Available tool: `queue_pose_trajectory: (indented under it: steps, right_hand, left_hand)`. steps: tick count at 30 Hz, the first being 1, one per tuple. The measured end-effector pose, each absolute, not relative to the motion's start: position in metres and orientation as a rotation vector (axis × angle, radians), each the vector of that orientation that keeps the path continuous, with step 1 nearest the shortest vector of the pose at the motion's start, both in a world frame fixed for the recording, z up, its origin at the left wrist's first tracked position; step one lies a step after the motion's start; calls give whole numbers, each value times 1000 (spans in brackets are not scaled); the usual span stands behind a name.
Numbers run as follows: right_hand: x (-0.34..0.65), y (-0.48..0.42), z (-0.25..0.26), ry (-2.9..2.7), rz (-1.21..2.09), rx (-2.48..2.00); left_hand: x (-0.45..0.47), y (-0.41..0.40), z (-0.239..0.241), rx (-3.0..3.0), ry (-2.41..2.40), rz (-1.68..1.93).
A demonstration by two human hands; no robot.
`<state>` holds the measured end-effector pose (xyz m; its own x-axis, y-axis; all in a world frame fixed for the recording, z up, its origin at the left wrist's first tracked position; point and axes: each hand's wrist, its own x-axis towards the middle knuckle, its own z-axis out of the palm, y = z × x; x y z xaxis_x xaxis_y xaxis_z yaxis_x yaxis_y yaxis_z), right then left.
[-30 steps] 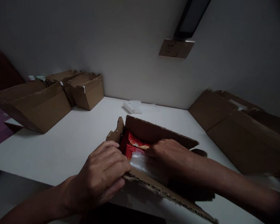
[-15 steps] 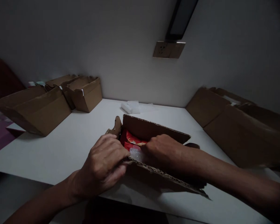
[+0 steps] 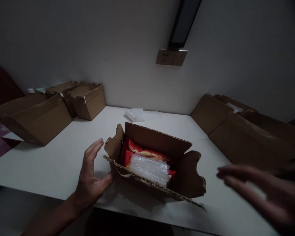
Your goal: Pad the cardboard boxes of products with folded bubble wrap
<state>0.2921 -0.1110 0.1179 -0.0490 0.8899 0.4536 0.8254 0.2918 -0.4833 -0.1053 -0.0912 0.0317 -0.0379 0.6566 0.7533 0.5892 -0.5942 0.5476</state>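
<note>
An open cardboard box [image 3: 147, 137] with torn flaps stands on the white table [image 3: 54, 164] near its front edge. Inside lie red snack packets [image 3: 137, 151] with a piece of bubble wrap [image 3: 148, 168] on top. My left hand [image 3: 90, 177] is open, fingers stretched, just left of the box, its thumb close to the box's lower left corner. Open as well, my right hand [image 3: 258, 193] hovers to the right of the box, fingers pointing left, and is blurred by motion. Neither hand holds anything.
Several cardboard boxes [image 3: 34, 114] stand at the back left, one smaller open box [image 3: 88, 100] beside them. Flattened cardboard [image 3: 248, 137] leans at the right. A clear plastic bag [image 3: 135, 114] lies by the wall. A wall socket [image 3: 171, 57] sits above.
Both hands have come out of the box and drawn apart to its sides. The packets and bubble wrap, covered by the hands before, now show inside the box.
</note>
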Motion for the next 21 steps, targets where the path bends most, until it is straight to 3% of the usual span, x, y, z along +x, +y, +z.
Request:
queue_pose_trajectory:
  steps: [4,7,14,21]
  right_hand:
    - [276,-137,35,-1978,332,-1529]
    - [235,-132,8,-2013,429,-1511]
    - [221,-96,23,-1862,313,-1517]
    - [267,-134,17,-1717,225,-1719]
  left_hand:
    - [-103,-92,5,1800,1463,1371]
    - [-99,-84,-2,1534,1416,1161]
    - [-62,-43,19,1274,1259,1160]
    - [-30,-47,22,1505,1179,1161]
